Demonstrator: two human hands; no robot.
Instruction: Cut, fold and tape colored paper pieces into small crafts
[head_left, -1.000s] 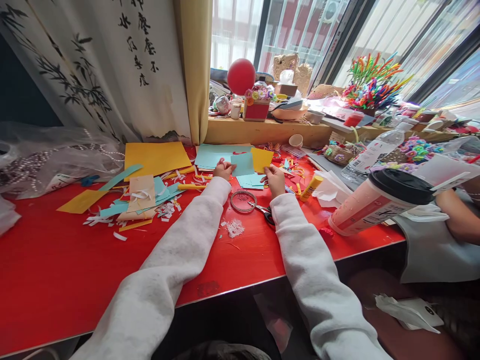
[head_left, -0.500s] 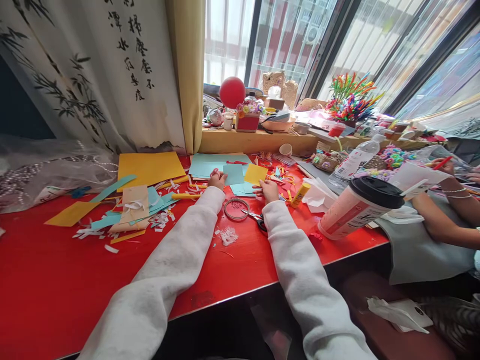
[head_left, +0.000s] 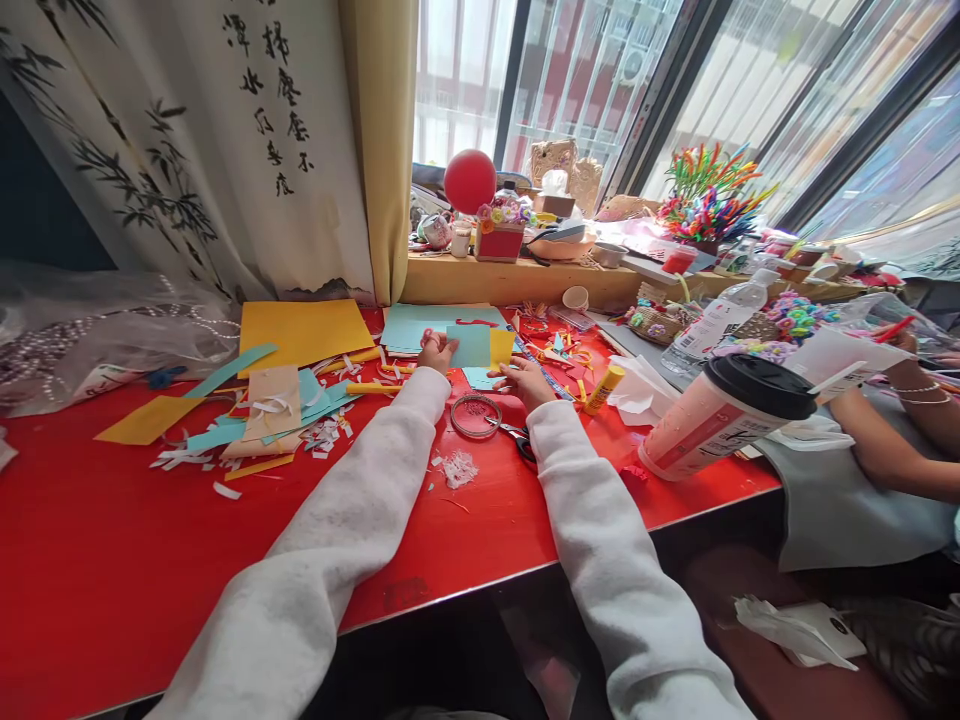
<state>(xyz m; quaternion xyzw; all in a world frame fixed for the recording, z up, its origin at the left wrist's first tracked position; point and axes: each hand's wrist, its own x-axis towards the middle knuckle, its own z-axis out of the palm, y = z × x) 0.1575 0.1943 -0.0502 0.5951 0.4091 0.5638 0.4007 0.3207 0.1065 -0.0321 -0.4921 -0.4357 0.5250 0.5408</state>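
Observation:
My left hand [head_left: 437,353] is closed on the edge of a light blue paper square [head_left: 470,346], held up above the red table. A small pinkish loop shows by its fingertips, too small to make out. A yellow paper piece [head_left: 501,347] is pinched by my right hand [head_left: 525,382], its left part overlapped by the blue square. Below the hands lie a thin round ring [head_left: 475,416], scissors [head_left: 519,436] with dark handles and a small heap of white paper shreds [head_left: 459,469]. Right of my right hand is a yellow glue stick [head_left: 603,390].
Light blue sheets [head_left: 405,328] and a large yellow sheet [head_left: 304,335] lie at the back. Paper scraps [head_left: 319,440] spread on the left. A lidded cup [head_left: 720,420] and a plastic bottle [head_left: 716,325] stand right. A co-worker's arm [head_left: 892,440] rests beyond.
The yellow piece has moved left, from beside the blue square to partly behind it. My right hand has shifted slightly left relative to the table, and the left hand hardly at all.

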